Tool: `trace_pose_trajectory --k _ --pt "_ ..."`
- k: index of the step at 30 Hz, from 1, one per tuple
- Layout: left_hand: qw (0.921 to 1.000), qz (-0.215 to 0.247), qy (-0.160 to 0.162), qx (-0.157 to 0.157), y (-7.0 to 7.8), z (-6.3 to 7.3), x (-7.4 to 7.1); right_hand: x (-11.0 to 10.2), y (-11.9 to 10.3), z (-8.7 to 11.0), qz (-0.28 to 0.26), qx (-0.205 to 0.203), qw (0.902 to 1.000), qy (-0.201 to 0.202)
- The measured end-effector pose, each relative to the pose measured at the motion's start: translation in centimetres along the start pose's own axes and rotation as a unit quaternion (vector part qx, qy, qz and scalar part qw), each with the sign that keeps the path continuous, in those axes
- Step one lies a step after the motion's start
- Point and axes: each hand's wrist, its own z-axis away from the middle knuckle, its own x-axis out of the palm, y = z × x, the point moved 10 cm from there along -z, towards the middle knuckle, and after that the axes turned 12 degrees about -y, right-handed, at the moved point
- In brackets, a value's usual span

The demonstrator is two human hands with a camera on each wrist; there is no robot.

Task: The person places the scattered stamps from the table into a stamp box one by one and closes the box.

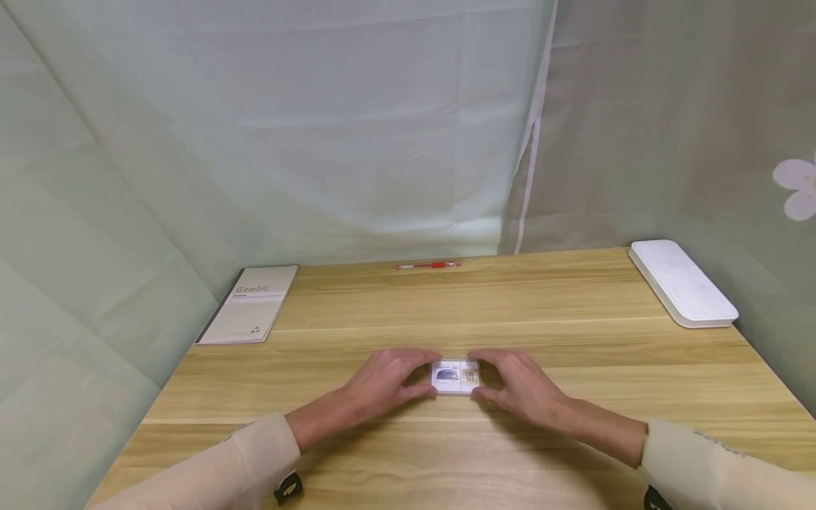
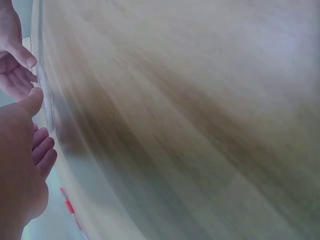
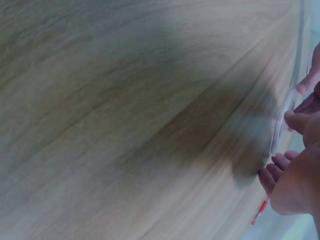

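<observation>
A small, flat rectangular case (image 1: 454, 377) with clear edges lies on the wooden table in front of me. Two stamp-like pictures, one bluish purple and one yellowish, show on its face. My left hand (image 1: 390, 377) holds the left end between thumb and fingers, and my right hand (image 1: 524, 388) holds the right end the same way. Seen edge-on in the left wrist view, the thin case (image 2: 46, 97) is partly covered by the left hand (image 2: 22, 150). In the right wrist view the right hand (image 3: 300, 172) hides part of it.
A notebook marked "Gambit" (image 1: 248, 308) lies at the back left of the table (image 1: 357, 304). Along the far edge is a red pen (image 1: 428, 265). A long white box (image 1: 685, 283) with rounded corners lies at the back right. Curtains (image 1: 382, 142) hang behind the table.
</observation>
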Motion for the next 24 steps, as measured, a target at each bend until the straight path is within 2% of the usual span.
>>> trace_pose_trajectory --k 15,20,24 --pt "0.9997 0.023 -0.003 -0.011 -0.01 -0.16 0.02 -0.23 -0.43 -0.29 0.009 0.014 0.9999 0.001" --pt "0.9997 0.017 -0.014 -0.013 0.08 -0.33 0.06 -0.13 -0.41 -0.47 0.021 0.022 0.9995 -0.001" --pt "0.9996 0.007 -0.027 -0.004 0.42 -0.78 -0.06 -0.08 -0.44 -0.61 0.034 0.024 0.9991 -0.005"
